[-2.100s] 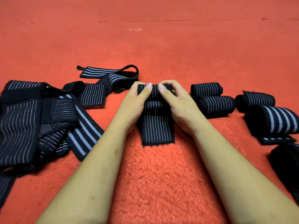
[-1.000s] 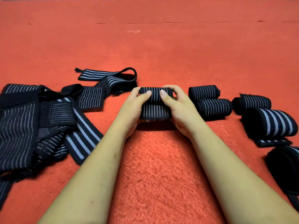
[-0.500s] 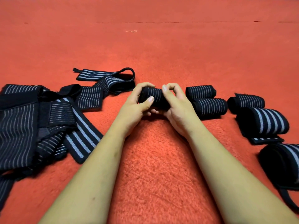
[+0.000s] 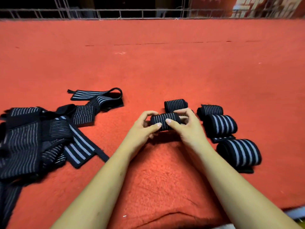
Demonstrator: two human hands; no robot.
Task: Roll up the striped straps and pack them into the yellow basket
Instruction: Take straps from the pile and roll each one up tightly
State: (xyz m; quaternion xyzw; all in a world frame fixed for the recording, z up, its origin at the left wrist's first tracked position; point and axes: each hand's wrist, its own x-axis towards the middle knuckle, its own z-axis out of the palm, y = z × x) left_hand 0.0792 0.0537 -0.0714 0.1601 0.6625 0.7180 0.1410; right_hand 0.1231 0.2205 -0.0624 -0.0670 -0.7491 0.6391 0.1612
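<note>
You hold a rolled striped strap (image 4: 165, 120) between both hands, low over the red carpet (image 4: 165, 71). Your left hand (image 4: 142, 128) curls round its left end with the thumb pressed on the front. Your right hand (image 4: 189, 128) grips its right end the same way. Just behind this roll lies a thin-striped roll (image 4: 175, 104). To its right lie another thin-striped one (image 4: 210, 110) and two broad-striped rolls (image 4: 221, 124). Well to its left sprawls a heap of unrolled straps (image 4: 24, 142).

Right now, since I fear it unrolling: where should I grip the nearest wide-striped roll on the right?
Probably from above, round the middle of the wide-striped roll, thumb on its near side: its loose end sticks out underneath there, so the thumb pins it.
</note>
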